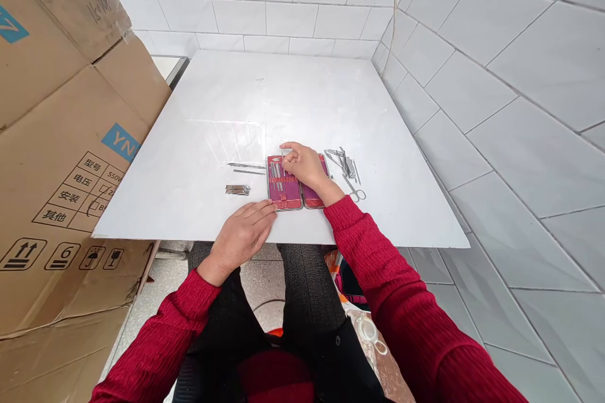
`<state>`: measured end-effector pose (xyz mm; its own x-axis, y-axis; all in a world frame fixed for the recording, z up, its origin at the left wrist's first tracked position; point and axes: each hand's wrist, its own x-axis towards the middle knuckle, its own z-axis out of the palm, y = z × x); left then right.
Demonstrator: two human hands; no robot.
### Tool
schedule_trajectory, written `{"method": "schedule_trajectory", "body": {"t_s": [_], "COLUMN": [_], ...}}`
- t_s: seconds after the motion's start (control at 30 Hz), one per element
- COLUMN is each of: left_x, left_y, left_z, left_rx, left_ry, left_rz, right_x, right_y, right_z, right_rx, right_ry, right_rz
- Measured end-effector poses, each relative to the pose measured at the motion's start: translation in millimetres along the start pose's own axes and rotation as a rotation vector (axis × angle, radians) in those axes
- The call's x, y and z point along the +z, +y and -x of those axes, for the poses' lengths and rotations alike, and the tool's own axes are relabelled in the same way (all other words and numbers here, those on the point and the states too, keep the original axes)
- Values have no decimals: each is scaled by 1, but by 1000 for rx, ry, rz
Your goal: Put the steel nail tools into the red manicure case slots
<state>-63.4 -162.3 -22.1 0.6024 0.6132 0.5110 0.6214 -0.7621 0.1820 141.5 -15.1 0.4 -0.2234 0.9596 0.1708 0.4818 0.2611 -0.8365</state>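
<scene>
A small red and purple manicure case [286,203] lies unfolded on the white table, with several slim metal tools [276,176] tucked under its left strap. My right hand [306,167] is over the case, its thumb and fingers pinched on a thin metal manicure tool [282,152] that is mostly hidden. With fingers stretched out, my left hand [243,230] rests at the table's front edge, fingertips touching the case's lower left corner. Nail clippers [237,189] and two thin metal tools [248,168] lie left of the case.
Right of the case are small scissors [355,191] and a cluster of metal nippers and clippers [344,162]. Large cardboard boxes [70,113] stand along the left side of the table [283,94]. Tiled walls [510,107] border the back and right.
</scene>
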Motion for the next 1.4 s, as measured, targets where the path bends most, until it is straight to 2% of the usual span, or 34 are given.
{"method": "schedule_trajectory", "body": {"t_s": [0.73, 0.93, 1.27, 1.4], "left_x": [0, -2, -3, -4], "left_y": [1, 2, 4, 5], "left_z": [0, -1, -2, -1], "left_rx": [-4, -15, -19, -13], "left_ry": [-6, -6, -5, -12], "left_rz": [-16, -7, -7, -17], "right_x": [5, 3, 3, 8], "right_y": [-4, -11, -9, -22], "right_z": [7, 9, 10, 14], "right_rx": [-24, -31, -49, -111], "right_ry": [16, 9, -12, -35], "right_rz": [161, 286, 284, 343]}}
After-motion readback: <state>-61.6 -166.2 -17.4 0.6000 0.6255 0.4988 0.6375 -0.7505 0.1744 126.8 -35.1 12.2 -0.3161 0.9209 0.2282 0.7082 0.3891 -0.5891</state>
